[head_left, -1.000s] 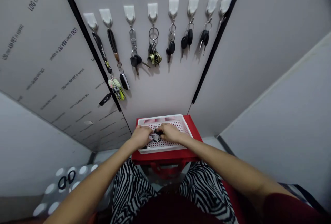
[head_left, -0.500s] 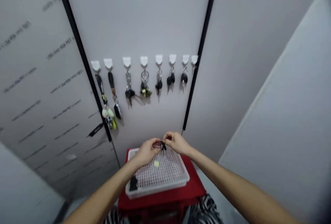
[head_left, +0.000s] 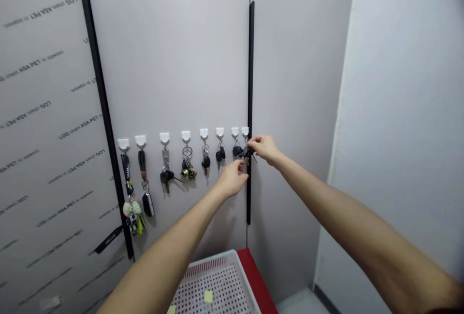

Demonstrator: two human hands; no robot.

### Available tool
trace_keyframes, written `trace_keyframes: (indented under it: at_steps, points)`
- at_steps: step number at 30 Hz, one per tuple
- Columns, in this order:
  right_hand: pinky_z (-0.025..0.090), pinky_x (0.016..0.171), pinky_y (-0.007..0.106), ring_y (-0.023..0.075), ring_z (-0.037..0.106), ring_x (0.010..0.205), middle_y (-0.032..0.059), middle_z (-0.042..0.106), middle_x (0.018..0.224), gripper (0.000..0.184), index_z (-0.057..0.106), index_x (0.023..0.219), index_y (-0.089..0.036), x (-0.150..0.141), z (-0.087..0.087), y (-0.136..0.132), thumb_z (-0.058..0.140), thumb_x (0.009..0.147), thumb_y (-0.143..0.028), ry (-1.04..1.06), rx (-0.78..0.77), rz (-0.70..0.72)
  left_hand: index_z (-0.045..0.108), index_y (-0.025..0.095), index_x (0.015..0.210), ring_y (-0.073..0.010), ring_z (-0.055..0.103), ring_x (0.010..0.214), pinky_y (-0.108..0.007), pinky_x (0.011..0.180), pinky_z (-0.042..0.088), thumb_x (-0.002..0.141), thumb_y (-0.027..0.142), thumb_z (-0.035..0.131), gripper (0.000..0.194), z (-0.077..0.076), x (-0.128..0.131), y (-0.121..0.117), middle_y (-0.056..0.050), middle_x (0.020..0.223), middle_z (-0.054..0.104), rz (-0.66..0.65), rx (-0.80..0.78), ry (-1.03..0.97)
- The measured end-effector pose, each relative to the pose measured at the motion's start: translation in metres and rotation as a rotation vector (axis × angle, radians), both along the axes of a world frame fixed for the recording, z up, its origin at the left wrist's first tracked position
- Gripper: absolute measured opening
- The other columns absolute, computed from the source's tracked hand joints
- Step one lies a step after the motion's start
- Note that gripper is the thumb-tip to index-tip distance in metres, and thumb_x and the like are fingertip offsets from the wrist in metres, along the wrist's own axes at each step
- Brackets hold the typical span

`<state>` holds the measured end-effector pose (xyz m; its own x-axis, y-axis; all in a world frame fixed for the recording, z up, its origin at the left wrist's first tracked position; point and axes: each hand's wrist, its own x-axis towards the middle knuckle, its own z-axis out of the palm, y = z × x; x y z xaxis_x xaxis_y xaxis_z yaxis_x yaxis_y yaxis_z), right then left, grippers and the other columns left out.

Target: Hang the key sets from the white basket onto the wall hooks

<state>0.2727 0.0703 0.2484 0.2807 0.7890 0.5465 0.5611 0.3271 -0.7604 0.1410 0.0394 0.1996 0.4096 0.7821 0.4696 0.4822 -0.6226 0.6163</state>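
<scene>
Keys (head_left: 251,151), at the row's last hook by the cabinet door's right edge; cannot tell if the ring is on it. Largest first: pale cabinet door (head_left: 170,63), with a printed panel (head_left: 47,125) past its left edge. Black strips (head_left: 251,72) run along both door edges. White basket (head_left: 242,279), perforated, partly in view below the door, on a red box (head_left: 256,278) that shows beyond the basket's right edge. Right hand (head_left: 265,149): thumb and fingers pinched on the keys, at the right strip. Left hand (head_left: 232,178): just below, left of that strip, fingers loosely curled, thumb apart; cannot tell if the fingertips touch the keys. Lanyard with charms (head_left: 133,215) hangs lowest, near the door's left edge, black tag (head_left: 108,239) sticking out sideways. Next, car fob (head_left: 148,203) on a braided strap. Then clip-ring keys (head_left: 167,176), a bunch with gold-coloured charms (head_left: 189,173), and smaller black-headed sets (head_left: 206,161). White hooks (head_left: 186,136), eight, one row. Smallest: yellow note (head_left: 208,297) on the basket floor.
</scene>
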Motion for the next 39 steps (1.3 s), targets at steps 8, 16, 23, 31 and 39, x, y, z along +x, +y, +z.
trace_keyframes:
  at_steps: [8, 16, 23, 31, 39]
  points:
    - [0.035, 0.038, 0.017, 0.0043, 0.039, 0.038, -0.0031, 0.041, 0.042, 0.010, 0.043, 0.050, -0.012, 0.009, 0.021, 0.003, 0.049, 0.058, -0.012, -0.070, -0.282, 0.077, 0.044, 0.014, 0.097, -0.0117, 0.048, 0.070, -0.023, 0.064, 0.038, 0.060, 0.020, 0.044, 0.038, -0.020, -0.019, 0.010, -0.006, 0.089, 0.052, 0.086, -0.066, 0.047]
    - [0.032, 0.035, 0.015, 0.0042, 0.038, 0.039, -0.0037, 0.040, 0.042, 0.011, 0.042, 0.052, -0.013, 0.010, 0.027, 0.008, 0.048, 0.062, -0.015, -0.126, -0.213, -0.029, 0.044, 0.014, 0.097, -0.0111, 0.048, 0.070, -0.023, 0.064, 0.038, 0.060, 0.019, 0.043, 0.038, -0.028, -0.025, 0.006, -0.007, 0.090, 0.051, 0.049, -0.106, 0.074]
    - [0.036, 0.041, 0.020, 0.0081, 0.045, 0.041, 0.0001, 0.045, 0.042, 0.010, 0.048, 0.050, -0.012, 0.011, 0.025, 0.027, 0.047, 0.059, -0.016, -0.219, -0.175, -0.187, 0.044, 0.013, 0.097, -0.0111, 0.048, 0.068, -0.023, 0.063, 0.038, 0.059, 0.020, 0.043, 0.038, -0.033, -0.028, 0.006, -0.007, 0.089, 0.051, 0.031, -0.094, 0.100]
    - [0.036, 0.061, 0.020, 0.0124, 0.052, 0.067, 0.0051, 0.059, 0.071, 0.023, 0.057, 0.072, -0.015, 0.004, -0.012, 0.022, 0.036, 0.067, -0.023, -0.266, 0.006, -0.377, 0.045, 0.013, 0.096, -0.0109, 0.048, 0.068, -0.023, 0.063, 0.038, 0.059, 0.020, 0.043, 0.038, -0.041, -0.025, -0.006, -0.007, 0.089, 0.051, -0.012, -0.140, 0.065]
    - [0.036, 0.062, 0.022, 0.0138, 0.051, 0.071, 0.0044, 0.057, 0.079, 0.045, 0.046, 0.094, -0.016, 0.003, -0.054, 0.006, 0.038, 0.061, -0.045, 0.044, 0.060, -0.336, 0.045, 0.009, 0.095, -0.0113, 0.048, 0.069, -0.023, 0.063, 0.038, 0.059, 0.019, 0.043, 0.037, -0.073, -0.074, -0.011, -0.008, 0.087, 0.051, 0.090, -0.255, -0.034]
